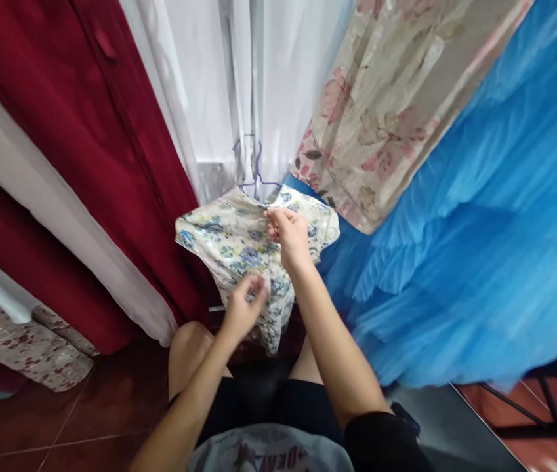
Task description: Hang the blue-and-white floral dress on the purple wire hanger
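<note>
A white short-sleeved blouse [229, 229] with blue, green and yellow flowers hangs in front of me on a purple hanger [259, 172]. My right hand [288, 235] is closed in a pinch on the blouse's front edge, just below the neckline. Lower down, my left hand [246, 305] is in front of the blouse's middle, slightly blurred. Its fingers are curled, with a gap between thumb and forefinger, and I see nothing held in it. The lower part of the blouse hangs between my knees, partly behind my left hand.
Dark red cloth [125, 151] and white cloth [199, 78] hang to the left and behind. A beige floral garment [381, 118] and a ruffled blue tulle garment [475, 229] hang at the right. Reddish floor tiles [105, 406] show at lower left, a dark flat surface [440, 426] at lower right.
</note>
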